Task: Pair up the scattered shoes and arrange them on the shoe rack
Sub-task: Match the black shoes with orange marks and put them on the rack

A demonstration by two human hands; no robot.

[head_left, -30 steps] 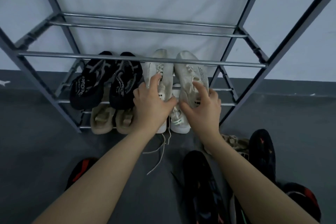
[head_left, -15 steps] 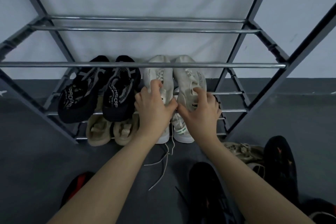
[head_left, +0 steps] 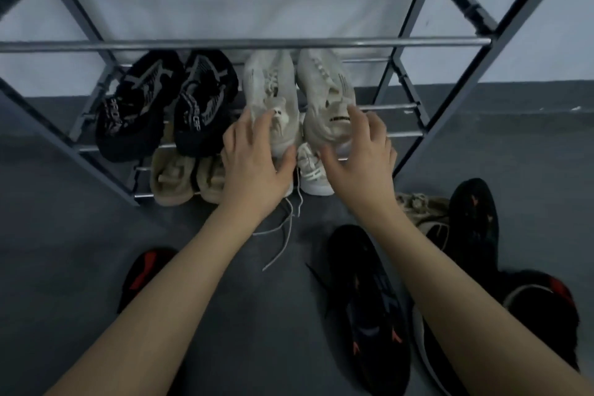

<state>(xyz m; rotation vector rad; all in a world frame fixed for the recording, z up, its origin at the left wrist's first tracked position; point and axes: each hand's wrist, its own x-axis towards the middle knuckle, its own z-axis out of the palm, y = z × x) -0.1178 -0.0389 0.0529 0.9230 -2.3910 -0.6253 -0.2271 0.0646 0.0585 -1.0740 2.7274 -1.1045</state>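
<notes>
Left hand: the left hand (head_left: 254, 167) grips the heel of the left cream sneaker (head_left: 271, 100), thumb curled under it and fingers over its side.
Right hand: the right hand (head_left: 360, 154) is at the heel of the right cream sneaker (head_left: 324, 96), fingers spread and slightly bent; whether it grips or only touches, I cannot tell.
Writing: just left of the left hand, the black sneakers (head_left: 167, 106) carry pale lettering, too blurred to read.
Rack: the shoe rack (head_left: 244, 43) holds both pairs on one shelf; below the hands, tan shoes (head_left: 180, 177) and white sneakers (head_left: 313, 170) sit on the bottom shelf.
Floor: nearer than the hands, black shoes (head_left: 366, 299) and a black-and-red shoe (head_left: 141, 276) lie loose; right of the right hand, a beige shoe (head_left: 421, 206).
</notes>
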